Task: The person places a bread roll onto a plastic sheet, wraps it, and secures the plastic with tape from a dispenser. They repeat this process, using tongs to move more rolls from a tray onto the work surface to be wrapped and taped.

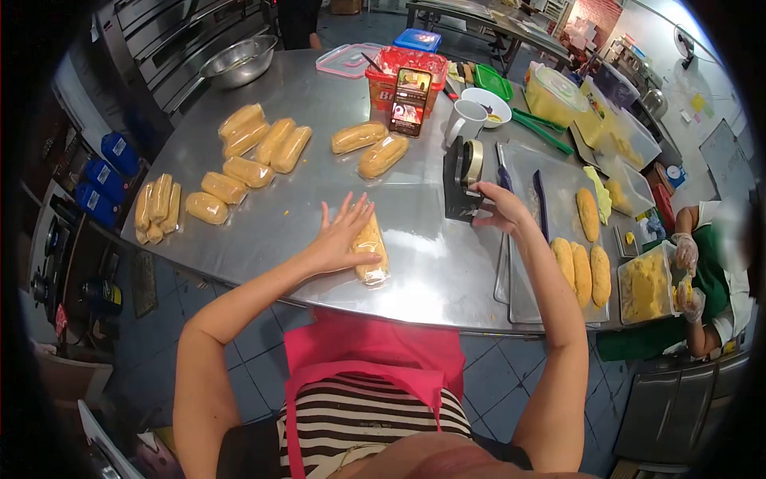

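My left hand (343, 237) lies with its fingers spread over a bread roll in clear wrap (372, 254), its thumb across the roll's near part. At the right side of a black tape dispenser (460, 182), my right hand (501, 207) has its fingers curled against the body. A roll of tape (474, 162) sits in the dispenser, which stands upright on the steel table (335, 275). Two wrapped rolls (371, 148) rest beyond my left hand. To the right of my right hand, unwrapped rolls (582, 273) lie on a metal tray (523, 307).
Several wrapped rolls (243, 172) are grouped at the left. A phone (410, 102) leans on a red tub (383, 86), beside a white mug (464, 122) and green tongs (542, 130). At right, a co-worker's gloved hands (688, 275) are near a tub of yellow filling (645, 283).
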Demonstrator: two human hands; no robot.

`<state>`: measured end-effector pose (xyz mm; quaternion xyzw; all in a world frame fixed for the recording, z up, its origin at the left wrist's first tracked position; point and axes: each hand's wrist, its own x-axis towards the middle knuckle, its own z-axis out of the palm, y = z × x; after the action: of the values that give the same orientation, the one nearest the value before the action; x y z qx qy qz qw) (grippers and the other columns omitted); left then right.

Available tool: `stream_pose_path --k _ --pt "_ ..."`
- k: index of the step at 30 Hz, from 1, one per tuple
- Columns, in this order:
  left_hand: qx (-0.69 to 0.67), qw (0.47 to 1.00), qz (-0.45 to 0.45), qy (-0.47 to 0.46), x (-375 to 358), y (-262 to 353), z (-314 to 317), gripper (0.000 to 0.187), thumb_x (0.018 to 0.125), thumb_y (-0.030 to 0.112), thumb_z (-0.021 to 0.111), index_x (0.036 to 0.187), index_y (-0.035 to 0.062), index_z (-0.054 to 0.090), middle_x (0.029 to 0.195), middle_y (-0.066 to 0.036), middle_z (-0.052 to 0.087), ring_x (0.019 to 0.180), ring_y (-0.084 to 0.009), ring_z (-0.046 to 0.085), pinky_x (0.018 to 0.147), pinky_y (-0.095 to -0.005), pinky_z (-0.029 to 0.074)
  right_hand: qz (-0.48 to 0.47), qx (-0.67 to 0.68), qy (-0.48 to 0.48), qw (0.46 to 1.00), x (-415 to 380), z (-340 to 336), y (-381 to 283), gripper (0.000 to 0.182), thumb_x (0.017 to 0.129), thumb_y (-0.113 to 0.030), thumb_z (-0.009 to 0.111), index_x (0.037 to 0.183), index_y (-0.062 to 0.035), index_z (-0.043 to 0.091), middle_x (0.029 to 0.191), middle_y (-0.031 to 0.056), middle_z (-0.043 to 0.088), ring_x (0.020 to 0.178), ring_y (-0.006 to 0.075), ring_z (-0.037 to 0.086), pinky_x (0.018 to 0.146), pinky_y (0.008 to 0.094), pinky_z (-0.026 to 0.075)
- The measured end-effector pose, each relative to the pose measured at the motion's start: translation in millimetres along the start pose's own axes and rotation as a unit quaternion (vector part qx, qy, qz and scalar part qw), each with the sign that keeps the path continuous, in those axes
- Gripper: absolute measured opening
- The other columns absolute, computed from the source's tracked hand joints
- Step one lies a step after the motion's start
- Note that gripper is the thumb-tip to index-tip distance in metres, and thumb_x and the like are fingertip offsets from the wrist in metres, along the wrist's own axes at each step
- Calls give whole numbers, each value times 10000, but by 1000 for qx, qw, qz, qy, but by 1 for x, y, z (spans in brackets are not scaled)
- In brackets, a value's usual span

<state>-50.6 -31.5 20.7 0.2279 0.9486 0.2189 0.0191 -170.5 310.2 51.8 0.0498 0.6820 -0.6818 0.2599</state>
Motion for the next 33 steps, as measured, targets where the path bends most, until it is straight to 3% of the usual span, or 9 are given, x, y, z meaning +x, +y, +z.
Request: stream_pose_path --k 8,12,15,16,19,24,27,28,33 --pt "2 1000 3 2 2 0 2 1030 723 660 563 1430 12 187 1499 -203 98 1388 -381 5 1016 -661 -48 -33 95 69 993 -12 30 -6 285 867 -342 562 1059 -131 574 1128 28 511 1086 246 448 819 566 409" --pt "-5 1000 2 8 2 -2 4 1035 718 668 560 1431 15 189 1500 -199 99 1389 -376 4 1017 -660 -49 -186 215 85 955 -18 36 38 284 833 -293 613 1038 -97 605 1203 19 496 1128 193 428 900 549 339" --pt "-7 1000 -1 2 2 -1 2 1040 714 674 557 1431 16 188 1500 -197 102 1389 -376 5 1018 -659 -49 -221 132 147 955 -29 48 58 212 826 -227 627 957 -61 650 1253 38 479 1130 163 447 893 441 383" --pt "-6 1000 -2 0 2 -1 1 1039 715 672 560 1432 18 187 1501 -195 103 1389 -376 5 1018 -658 -50 -235 118 172 949 -21 49 70 164 826 -167 628 860 -15 678 1283 66 461 1060 159 511 821 321 427" --pt "-6 1000 -4 1 3 0 1 1035 715 664 567 1434 23 186 1501 -192 107 1389 -376 4 1020 -654 -53 -285 -36 217 933 -9 40 80 184 827 -150 629 867 23 680 1284 102 458 976 162 556 744 266 447" --pt "0 1000 -18 -2 1 3 -1 1011 720 615 599 1439 42 179 1509 -173 89 1392 -369 -3 1037 -621 -65 -248 -366 161 883 -41 21 27 262 792 -177 638 909 55 668 810 180 677 786 222 663 731 291 487" --pt "-12 1000 -11 8 0 0 2 1009 717 607 608 1440 49 181 1509 -174 89 1392 -373 -2 1036 -621 -68 -221 -349 174 894 -69 20 14 258 793 -166 635 919 58 665 872 175 682 796 214 662 730 288 489" --pt "-8 1000 -7 13 0 -1 4 1008 720 621 595 1438 43 186 1507 -177 94 1391 -374 4 1031 -632 -61 -219 -312 162 910 -83 34 2 217 791 -113 659 939 46 672 943 106 673 791 122 608 721 255 464" --pt "10 1000 -11 -1 4 -4 4 999 731 653 560 1431 35 204 1502 -183 113 1390 -373 30 1021 -659 -39 -212 -183 9 960 -76 82 26 246 775 -129 686 963 30 681 1260 135 530 1026 177 558 860 273 437"
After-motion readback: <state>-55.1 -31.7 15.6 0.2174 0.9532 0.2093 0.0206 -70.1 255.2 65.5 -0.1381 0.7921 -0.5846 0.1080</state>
